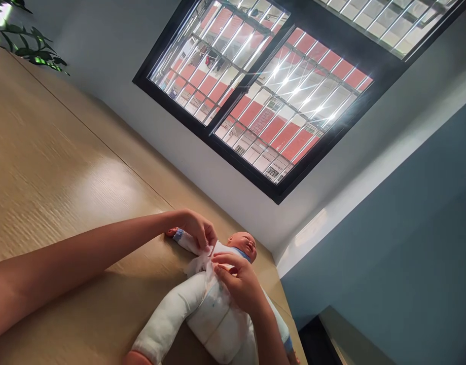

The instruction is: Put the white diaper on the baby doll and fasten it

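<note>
A baby doll (168, 309) with a soft white body and blue trim lies on its back on the wooden table (84, 177), head away from me. Around its hips sits a white diaper (217, 319) with a faint line down the front. My left hand (200, 233) is closed in a pinch at the doll's waist, on a thin, whitish, crumpled side piece of the diaper. Across the waist, my right hand (242, 284) has its thumb and fingers bent together at the diaper's upper edge. What lies between its fingertips is mostly hidden.
Beyond the table edge stands a white wall with a barred, dark-framed window (278, 197). Green plant leaves (35, 48) hang at the upper left. A dark piece of furniture (347, 334) is at the lower right, below a blue-grey wall (407, 218).
</note>
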`<action>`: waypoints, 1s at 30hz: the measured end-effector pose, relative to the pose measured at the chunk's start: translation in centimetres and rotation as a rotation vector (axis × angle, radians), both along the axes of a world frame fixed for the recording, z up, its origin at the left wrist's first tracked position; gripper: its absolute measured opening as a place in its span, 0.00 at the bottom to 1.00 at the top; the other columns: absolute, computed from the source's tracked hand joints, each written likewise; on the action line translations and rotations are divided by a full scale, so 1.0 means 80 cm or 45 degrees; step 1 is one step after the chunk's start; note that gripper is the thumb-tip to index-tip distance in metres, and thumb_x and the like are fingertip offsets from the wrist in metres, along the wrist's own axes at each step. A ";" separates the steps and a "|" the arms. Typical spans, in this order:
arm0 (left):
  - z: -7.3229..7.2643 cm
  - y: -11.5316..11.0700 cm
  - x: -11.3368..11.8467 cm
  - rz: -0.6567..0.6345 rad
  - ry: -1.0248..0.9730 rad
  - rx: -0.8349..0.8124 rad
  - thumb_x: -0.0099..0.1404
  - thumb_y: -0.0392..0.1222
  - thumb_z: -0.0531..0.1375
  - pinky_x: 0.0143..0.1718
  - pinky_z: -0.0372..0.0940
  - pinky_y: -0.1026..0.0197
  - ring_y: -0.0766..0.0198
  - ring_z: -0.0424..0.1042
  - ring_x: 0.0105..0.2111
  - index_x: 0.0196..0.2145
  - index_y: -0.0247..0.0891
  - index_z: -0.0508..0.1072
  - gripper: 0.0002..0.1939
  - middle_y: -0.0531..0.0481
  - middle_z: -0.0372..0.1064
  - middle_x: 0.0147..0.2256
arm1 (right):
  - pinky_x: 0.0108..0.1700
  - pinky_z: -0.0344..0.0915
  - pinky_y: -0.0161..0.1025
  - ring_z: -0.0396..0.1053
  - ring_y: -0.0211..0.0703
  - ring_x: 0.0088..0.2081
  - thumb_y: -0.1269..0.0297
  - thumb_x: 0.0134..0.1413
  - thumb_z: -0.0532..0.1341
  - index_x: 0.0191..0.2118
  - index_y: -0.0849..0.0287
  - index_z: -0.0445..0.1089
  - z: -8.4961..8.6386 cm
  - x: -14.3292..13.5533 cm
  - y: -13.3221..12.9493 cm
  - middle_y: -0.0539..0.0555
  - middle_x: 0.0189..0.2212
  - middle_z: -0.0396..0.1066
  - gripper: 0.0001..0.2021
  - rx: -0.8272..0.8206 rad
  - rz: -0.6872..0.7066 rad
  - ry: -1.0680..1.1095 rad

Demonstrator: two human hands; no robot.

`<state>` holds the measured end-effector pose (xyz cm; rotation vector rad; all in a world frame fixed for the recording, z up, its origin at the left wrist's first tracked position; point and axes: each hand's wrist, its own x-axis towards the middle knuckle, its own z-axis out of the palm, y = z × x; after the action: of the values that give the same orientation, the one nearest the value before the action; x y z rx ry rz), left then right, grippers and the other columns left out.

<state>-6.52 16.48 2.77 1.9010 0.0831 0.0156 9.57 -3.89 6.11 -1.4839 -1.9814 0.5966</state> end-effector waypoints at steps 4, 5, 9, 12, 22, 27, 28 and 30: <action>0.001 -0.007 0.004 0.047 -0.162 -0.177 0.48 0.49 0.74 0.30 0.60 0.67 0.67 0.65 0.28 0.32 0.35 0.79 0.18 0.53 0.71 0.27 | 0.54 0.62 0.43 0.71 0.48 0.47 0.65 0.63 0.56 0.36 0.52 0.81 -0.024 -0.018 0.008 0.52 0.40 0.79 0.13 0.043 0.070 -0.321; 0.000 -0.010 0.007 0.056 -0.188 -0.204 0.48 0.50 0.74 0.29 0.59 0.67 0.68 0.63 0.26 0.31 0.35 0.78 0.18 0.54 0.70 0.26 | 0.54 0.62 0.45 0.70 0.49 0.47 0.64 0.64 0.55 0.35 0.52 0.80 -0.027 -0.021 0.008 0.52 0.38 0.79 0.15 0.049 0.042 -0.410; -0.003 -0.031 0.022 0.089 -0.269 -0.275 0.50 0.51 0.74 0.26 0.55 0.68 0.70 0.60 0.24 0.32 0.35 0.77 0.18 0.55 0.67 0.25 | 0.53 0.61 0.45 0.69 0.50 0.49 0.62 0.63 0.56 0.38 0.52 0.80 -0.015 -0.014 0.005 0.53 0.40 0.79 0.13 -0.036 0.079 -0.392; 0.004 -0.046 0.027 0.143 -0.359 -0.243 0.51 0.51 0.73 0.26 0.54 0.67 0.70 0.60 0.25 0.31 0.35 0.78 0.17 0.55 0.66 0.25 | 0.42 0.64 0.39 0.71 0.45 0.37 0.59 0.57 0.61 0.36 0.58 0.79 -0.002 0.011 0.006 0.53 0.34 0.78 0.11 -0.166 -0.015 0.000; 0.019 -0.085 0.038 0.335 -0.384 -0.085 0.53 0.48 0.70 0.30 0.61 0.65 0.67 0.66 0.27 0.32 0.33 0.81 0.15 0.53 0.69 0.24 | 0.26 0.49 0.34 0.54 0.33 0.22 0.49 0.49 0.67 0.29 0.63 0.75 -0.010 0.015 0.019 0.47 0.19 0.63 0.19 -0.108 -0.323 0.198; 0.012 -0.068 0.041 0.307 -0.373 -0.157 0.54 0.54 0.70 0.39 0.67 0.60 0.62 0.73 0.33 0.41 0.35 0.77 0.23 0.50 0.74 0.32 | 0.26 0.54 0.35 0.59 0.36 0.22 0.50 0.51 0.62 0.23 0.61 0.70 -0.014 0.019 0.024 0.50 0.19 0.67 0.18 -0.173 -0.443 0.358; 0.011 -0.065 0.042 0.315 -0.330 -0.097 0.52 0.55 0.71 0.40 0.68 0.60 0.61 0.73 0.35 0.43 0.36 0.76 0.26 0.49 0.74 0.35 | 0.26 0.54 0.35 0.59 0.36 0.22 0.52 0.51 0.61 0.22 0.61 0.69 -0.013 0.021 0.024 0.51 0.19 0.68 0.17 -0.193 -0.469 0.348; 0.011 -0.064 0.044 0.360 -0.242 0.141 0.49 0.57 0.72 0.40 0.67 0.60 0.58 0.73 0.40 0.47 0.37 0.73 0.32 0.48 0.74 0.40 | 0.24 0.52 0.34 0.57 0.34 0.20 0.55 0.52 0.59 0.20 0.60 0.67 -0.009 0.024 0.023 0.50 0.17 0.66 0.16 -0.224 -0.521 0.269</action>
<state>-3.01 11.36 3.64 1.9749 0.2251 0.3989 11.48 -2.02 5.36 -1.7871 -1.4405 0.7244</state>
